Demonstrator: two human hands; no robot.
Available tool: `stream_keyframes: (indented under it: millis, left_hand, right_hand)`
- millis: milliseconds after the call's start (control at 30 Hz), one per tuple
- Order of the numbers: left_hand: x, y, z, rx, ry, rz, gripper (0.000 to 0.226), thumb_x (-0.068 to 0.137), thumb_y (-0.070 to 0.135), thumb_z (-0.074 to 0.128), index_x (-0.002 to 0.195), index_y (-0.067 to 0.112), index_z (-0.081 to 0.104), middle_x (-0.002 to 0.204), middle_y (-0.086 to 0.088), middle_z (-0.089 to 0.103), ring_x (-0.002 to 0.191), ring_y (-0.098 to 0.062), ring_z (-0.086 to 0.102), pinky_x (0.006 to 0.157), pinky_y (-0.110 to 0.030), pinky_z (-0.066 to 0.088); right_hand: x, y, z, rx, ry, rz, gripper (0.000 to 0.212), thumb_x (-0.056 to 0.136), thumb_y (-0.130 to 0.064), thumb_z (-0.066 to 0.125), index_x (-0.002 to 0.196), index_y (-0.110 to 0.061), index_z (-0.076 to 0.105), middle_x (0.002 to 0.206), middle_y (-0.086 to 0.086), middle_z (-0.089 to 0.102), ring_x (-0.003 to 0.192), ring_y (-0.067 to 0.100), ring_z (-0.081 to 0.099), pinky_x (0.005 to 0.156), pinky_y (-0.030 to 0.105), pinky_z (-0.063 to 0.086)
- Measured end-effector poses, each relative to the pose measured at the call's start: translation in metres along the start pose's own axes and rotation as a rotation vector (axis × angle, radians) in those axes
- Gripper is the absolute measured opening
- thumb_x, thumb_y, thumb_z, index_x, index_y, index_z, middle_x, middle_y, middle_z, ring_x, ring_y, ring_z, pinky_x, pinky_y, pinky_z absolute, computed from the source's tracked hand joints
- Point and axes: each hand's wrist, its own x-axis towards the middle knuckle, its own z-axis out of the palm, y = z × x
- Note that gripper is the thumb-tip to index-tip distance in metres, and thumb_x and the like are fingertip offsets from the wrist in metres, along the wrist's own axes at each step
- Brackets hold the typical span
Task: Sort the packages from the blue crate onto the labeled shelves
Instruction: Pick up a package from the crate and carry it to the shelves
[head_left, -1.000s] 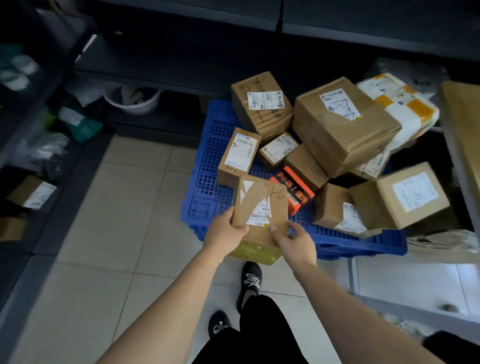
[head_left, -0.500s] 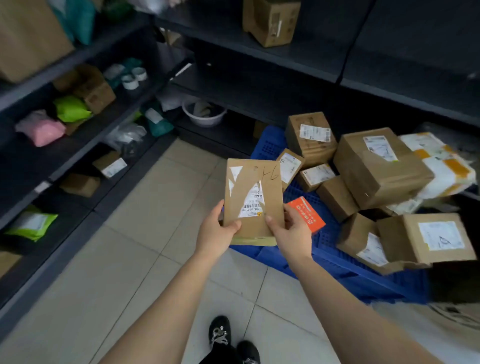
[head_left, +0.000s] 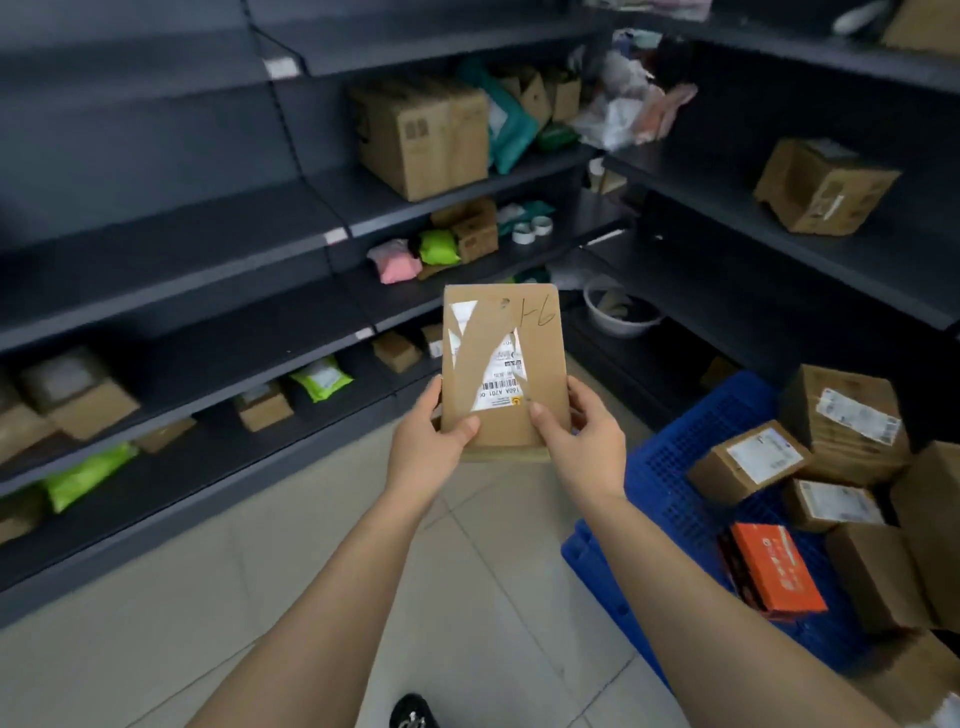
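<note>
I hold a flat brown cardboard package (head_left: 540, 358) upright in front of me, its face showing a torn white label and handwritten marks near the top. My left hand (head_left: 426, 441) grips its lower left edge, thumb on the front. My right hand (head_left: 576, 431) grips the lower right edge, thumb on the face too. The blue crate (head_left: 670, 467) lies on the floor at the lower right, piled with several brown boxes (head_left: 748, 460) and an orange box (head_left: 774, 566). Dark shelves (head_left: 218, 291) with small white edge tags (head_left: 336, 236) run along the left and the back.
The left shelves carry brown boxes (head_left: 421, 135), green bags (head_left: 322, 376) and a pink bag (head_left: 397, 265). A white basin (head_left: 621, 312) sits low in the corner. The right shelving holds one brown box (head_left: 823, 187). Pale tiled floor (head_left: 260, 571) lies between the shelves and the crate.
The package rose off the crate in both hands, and my view swung left from the crate toward the shelves. The grip on the package stays the same.
</note>
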Motion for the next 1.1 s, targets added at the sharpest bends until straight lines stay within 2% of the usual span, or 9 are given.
stream_keyframes:
  millis: [233, 333, 467, 533, 633, 733, 900, 1000, 1100]
  left_hand:
    - [0.0, 0.009, -0.125, -0.01, 0.266, 0.014, 0.06, 0.089, 0.014, 0.065, 0.141, 0.035, 0.043, 0.118, 0.016, 0.059, 0.104, -0.002, 0.055, 0.098, -0.032, 0.047]
    - [0.006, 0.008, -0.179, 0.017, 0.332, 0.028, 0.061, 0.087, 0.023, 0.065, 0.142, 0.038, 0.041, 0.125, 0.013, 0.061, 0.111, -0.007, 0.057, 0.096, -0.035, 0.049]
    - [0.019, 0.008, -0.246, 0.044, 0.427, 0.09, 0.046, 0.089, 0.016, 0.063, 0.127, 0.038, 0.048, 0.108, 0.023, 0.06, 0.099, 0.002, 0.056, 0.076, -0.018, 0.047]
    - [0.022, 0.01, -0.278, 0.024, 0.465, 0.098, 0.05, 0.09, 0.013, 0.063, 0.127, 0.043, 0.045, 0.104, 0.028, 0.056, 0.095, 0.006, 0.053, 0.072, -0.014, 0.044]
    - [0.029, 0.011, -0.324, 0.03, 0.521, 0.098, 0.053, 0.09, 0.014, 0.063, 0.135, 0.036, 0.046, 0.111, 0.024, 0.058, 0.103, 0.002, 0.054, 0.088, -0.025, 0.048]
    - [0.039, 0.015, -0.368, 0.034, 0.593, 0.073, 0.066, 0.09, 0.02, 0.065, 0.147, 0.03, 0.035, 0.133, 0.013, 0.054, 0.12, -0.01, 0.051, 0.102, -0.036, 0.046]
    - [0.061, 0.022, -0.431, 0.051, 0.697, 0.117, 0.067, 0.09, 0.025, 0.065, 0.148, 0.034, 0.032, 0.134, 0.012, 0.053, 0.117, -0.008, 0.05, 0.101, -0.038, 0.046]
    - [0.079, 0.03, -0.467, 0.063, 0.763, 0.161, 0.069, 0.091, 0.027, 0.065, 0.15, 0.03, 0.029, 0.136, 0.017, 0.047, 0.121, -0.005, 0.045, 0.104, -0.034, 0.043]
    - [0.097, 0.04, -0.502, 0.078, 0.843, 0.188, 0.069, 0.092, 0.031, 0.063, 0.15, 0.031, 0.027, 0.138, 0.016, 0.046, 0.122, -0.007, 0.045, 0.103, -0.037, 0.045]
  right_hand:
    - [-0.007, -0.079, 0.108, 0.065, -0.191, -0.16, 0.056, 0.084, -0.034, 0.072, 0.136, -0.022, 0.054, 0.123, -0.006, 0.064, 0.113, 0.012, 0.059, 0.099, 0.037, 0.049]
    - [-0.011, -0.114, 0.154, 0.084, -0.255, -0.216, 0.053, 0.086, -0.032, 0.071, 0.135, -0.022, 0.054, 0.122, -0.01, 0.062, 0.11, 0.009, 0.057, 0.098, 0.034, 0.049]
    - [-0.014, -0.153, 0.218, 0.12, -0.295, -0.286, 0.055, 0.084, -0.036, 0.071, 0.135, -0.024, 0.055, 0.12, -0.011, 0.064, 0.108, 0.009, 0.06, 0.096, 0.039, 0.051]
    - [-0.017, -0.172, 0.248, 0.148, -0.313, -0.306, 0.052, 0.084, -0.034, 0.072, 0.133, -0.026, 0.056, 0.115, -0.014, 0.064, 0.105, 0.009, 0.061, 0.094, 0.039, 0.052]
    - [-0.022, -0.202, 0.289, 0.176, -0.366, -0.339, 0.05, 0.085, -0.033, 0.071, 0.132, -0.027, 0.056, 0.117, -0.013, 0.065, 0.107, 0.009, 0.06, 0.094, 0.041, 0.052]
    - [-0.023, -0.231, 0.329, 0.19, -0.421, -0.373, 0.049, 0.087, -0.033, 0.069, 0.134, -0.027, 0.055, 0.12, -0.013, 0.063, 0.109, 0.009, 0.059, 0.094, 0.041, 0.053]
    - [-0.01, -0.281, 0.389, 0.204, -0.499, -0.448, 0.037, 0.088, -0.03, 0.065, 0.124, -0.035, 0.057, 0.101, -0.031, 0.059, 0.095, -0.004, 0.058, 0.086, 0.029, 0.054]
    - [0.004, -0.311, 0.427, 0.229, -0.54, -0.521, 0.054, 0.087, -0.03, 0.065, 0.14, -0.03, 0.05, 0.119, -0.02, 0.062, 0.104, 0.0, 0.059, 0.09, 0.026, 0.052]
    - [0.017, -0.344, 0.463, 0.229, -0.577, -0.598, 0.059, 0.088, -0.03, 0.065, 0.143, -0.03, 0.045, 0.127, -0.017, 0.058, 0.11, 0.002, 0.055, 0.093, 0.025, 0.048]
